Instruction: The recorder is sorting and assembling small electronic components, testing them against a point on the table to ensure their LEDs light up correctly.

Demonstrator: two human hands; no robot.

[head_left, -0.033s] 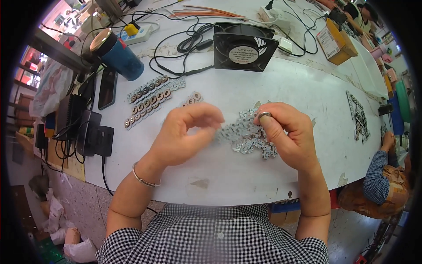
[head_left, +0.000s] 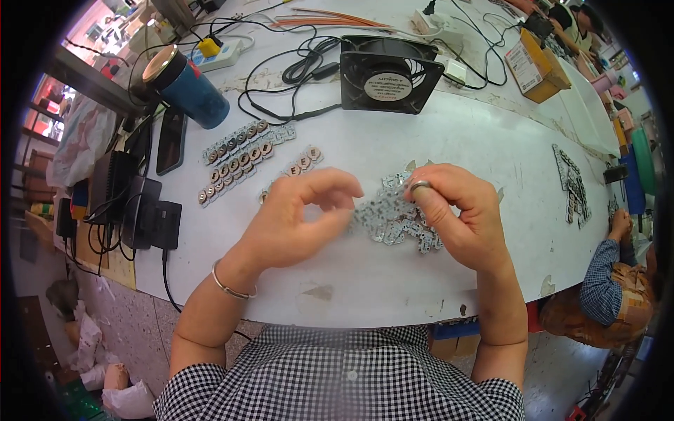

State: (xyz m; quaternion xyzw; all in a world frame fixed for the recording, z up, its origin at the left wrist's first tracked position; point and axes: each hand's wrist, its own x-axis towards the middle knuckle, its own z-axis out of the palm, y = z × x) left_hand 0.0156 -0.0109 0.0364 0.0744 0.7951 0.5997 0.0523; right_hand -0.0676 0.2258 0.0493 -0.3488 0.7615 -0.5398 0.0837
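At centre of the white worktop, head view: both hands work over a loose heap of small silvery metal pieces.

Hidden / hard to read: heap partly covered by right hand and by left fingertips; piece count not readable, too small and overlapped. Right hand's fingers curled inward, pinching at heap's right edge, touching the pieces; whether one piece is truly gripped – cannot tell, the fingertips hide it. Ring on one right finger. Left hand has thumb and forefinger bent toward each other, a gap showing between them, tips just at heap's left edge; nothing seen held. Bangle on left wrist. Fisheye rim cuts off worktop ends.

Containers: 1 blue cylindrical can w/ metal lid, upper left, lid on, contents not visible. 1 cardboard box, upper right, contents not visible.

Counts: 1 black square fan lying flat behind the heap, cable attached. Round brown-centred parts in strips left of hands – approx. 3 rows plus a short strip near left hand; exact no. unclear. 1 dark phone beside the can. Second cluster of metal pieces far right. Another person's hand and checked sleeve at right edge, well apart.
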